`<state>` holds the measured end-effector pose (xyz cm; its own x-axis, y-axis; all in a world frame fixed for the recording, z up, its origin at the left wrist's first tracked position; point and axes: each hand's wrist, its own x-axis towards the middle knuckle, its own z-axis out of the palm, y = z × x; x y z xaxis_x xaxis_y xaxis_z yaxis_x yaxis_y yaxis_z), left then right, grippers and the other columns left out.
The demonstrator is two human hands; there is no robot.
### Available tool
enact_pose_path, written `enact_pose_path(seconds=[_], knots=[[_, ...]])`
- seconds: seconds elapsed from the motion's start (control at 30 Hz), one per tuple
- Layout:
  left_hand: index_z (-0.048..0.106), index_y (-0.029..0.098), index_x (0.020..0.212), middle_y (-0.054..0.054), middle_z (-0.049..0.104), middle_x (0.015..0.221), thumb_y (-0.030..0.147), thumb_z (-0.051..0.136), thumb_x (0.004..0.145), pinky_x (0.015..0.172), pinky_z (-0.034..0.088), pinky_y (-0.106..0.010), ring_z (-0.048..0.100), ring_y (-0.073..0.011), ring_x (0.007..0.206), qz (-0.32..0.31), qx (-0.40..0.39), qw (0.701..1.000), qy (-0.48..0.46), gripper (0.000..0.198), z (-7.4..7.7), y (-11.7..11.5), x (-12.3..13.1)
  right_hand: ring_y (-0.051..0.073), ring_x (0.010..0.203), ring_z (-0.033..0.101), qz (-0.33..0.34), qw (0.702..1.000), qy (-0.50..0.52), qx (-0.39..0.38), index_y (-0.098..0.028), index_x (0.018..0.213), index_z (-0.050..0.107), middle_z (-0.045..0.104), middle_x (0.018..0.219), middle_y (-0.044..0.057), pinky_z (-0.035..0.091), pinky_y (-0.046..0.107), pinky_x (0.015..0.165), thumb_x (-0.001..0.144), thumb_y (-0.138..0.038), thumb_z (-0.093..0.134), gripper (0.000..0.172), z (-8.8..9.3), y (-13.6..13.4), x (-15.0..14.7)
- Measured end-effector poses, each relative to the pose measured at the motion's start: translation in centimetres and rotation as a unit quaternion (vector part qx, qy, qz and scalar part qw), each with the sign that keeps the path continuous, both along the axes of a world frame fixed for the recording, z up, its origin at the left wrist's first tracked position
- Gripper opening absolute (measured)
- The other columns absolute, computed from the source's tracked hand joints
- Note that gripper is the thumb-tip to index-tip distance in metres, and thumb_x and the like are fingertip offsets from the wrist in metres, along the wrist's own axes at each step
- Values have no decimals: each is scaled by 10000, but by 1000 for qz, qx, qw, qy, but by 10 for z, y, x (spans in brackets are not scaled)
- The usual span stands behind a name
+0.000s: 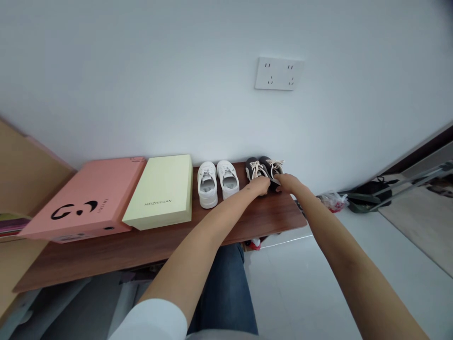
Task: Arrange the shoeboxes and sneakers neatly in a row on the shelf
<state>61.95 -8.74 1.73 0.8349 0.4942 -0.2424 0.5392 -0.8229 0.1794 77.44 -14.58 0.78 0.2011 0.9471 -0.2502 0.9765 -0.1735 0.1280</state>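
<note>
- My left hand (261, 185) is curled at the heel of the left one of the dark shoes (253, 169). The fingers are tucked out of sight, so I cannot tell whether it is gripping or only resting there.
- My right hand (287, 182) touches the heel of the other shoe of the pair, fingers pointing left. Its hold is too small and blurred for me to judge.
- The two hands sit just beside each other, nearly touching.
- The dark shoes, with cream laces, stand side by side at the back right corner of the bench (255, 222), toes toward the wall.
- Just left of them, along the back edge, stands a pair of white trainers (216, 182), also toes to the wall and close together.
- Left of the trainers lies a pale yellow box (161, 191), flat, its lid on, reaching from the back edge toward the front.
- A pink box (85, 200) lies against the yellow one, toward the left end of the bench.
- On the wall above the dark shoes I see a white socket plate (279, 73).
</note>
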Motion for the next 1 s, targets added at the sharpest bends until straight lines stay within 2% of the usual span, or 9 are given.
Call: enact_pose_path(seconds=[0.4, 0.5, 0.67, 0.77, 0.83, 0.87, 0.9, 0.93, 1.0], knots=[[650, 98, 1129, -184, 681, 1133, 214, 736, 754, 897, 513, -301, 646, -273, 1089, -6, -6, 1000, 19, 402, -3, 14, 6, 290, 1045, 641, -11, 1000, -10, 1, -204, 1142, 569, 675, 1127, 139, 459, 333, 813, 745, -278, 750, 442, -2, 1, -8], [603, 120, 1182, -173, 660, 1179, 227, 714, 776, 913, 507, -313, 629, -271, 1121, 4, -4, 1000, -1, 434, -6, 11, 2, 285, 1055, 633, -16, 1000, -14, 4, -198, 1128, 573, 671, 1132, 142, 458, 334, 825, 748, -279, 750, 427, 0, 0, -11], [474, 132, 1303, -174, 587, 1289, 232, 629, 846, 1031, 434, -378, 538, -271, 1248, 10, 14, 997, -72, 493, -13, 1, -18, 287, 1138, 577, -18, 1000, -13, 18, -179, 1143, 564, 628, 1215, 156, 443, 348, 887, 788, -280, 716, 399, 3, -5, -20], [422, 128, 1367, -183, 466, 1431, 177, 587, 856, 1112, 354, -385, 427, -249, 1355, 19, 34, 980, -195, 540, -23, -16, -46, 296, 1173, 545, -31, 998, -11, 61, -166, 1188, 548, 596, 1261, 168, 432, 364, 923, 831, -298, 670, 400, 8, -15, -32], [408, 126, 1397, -184, 380, 1508, 180, 564, 867, 1142, 319, -379, 355, -235, 1407, 40, 19, 962, -268, 556, -35, -36, -77, 320, 1209, 516, -64, 990, -3, 128, -157, 1216, 545, 567, 1303, 184, 420, 396, 955, 856, -289, 632, 393, 18, -28, -51], [433, 134, 1388, -174, 391, 1508, 188, 542, 880, 1140, 325, -374, 359, -225, 1405, 52, -2, 955, -291, 523, -43, -50, -96, 332, 1225, 503, -79, 983, 11, 167, -153, 1228, 548, 553, 1323, 193, 414, 415, 970, 869, -278, 610, 385, 26, -37, -64], [478, 154, 1358, -150, 459, 1466, 198, 515, 897, 1125, 350, -355, 406, -206, 1375, 59, -37, 950, -306, 465, -51, -64, -118, 340, 1238, 495, -86, 974, 35, 204, -148, 1243, 551, 543, 1342, 198, 409, 431, 985, 883, -270, 584, 381, 36, -49, -80], [534, 193, 1310, -110, 558, 1382, 217, 489, 915, 1087, 397, -325, 492, -181, 1303, 57, -86, 945, -309, 399, -61, -80, -141, 328, 1230, 509, -66, 966, 83, 234, -148, 1270, 548, 548, 1347, 196, 414, 430, 989, 907, -262, 543, 381, 48, -64, -99], [646, 274, 1150, -23, 713, 1122, 276, 469, 932, 946, 502, -279, 658, -151, 1042, 79, -183, 940, -276, 281, -81, -112, -190, 252, 1123, 598, 54, 936, 232, 258, -230, 1291, 563, 636, 1257, 117, 454, 393, 968, 956, -261, 446, 356, 77, -97, -143]])
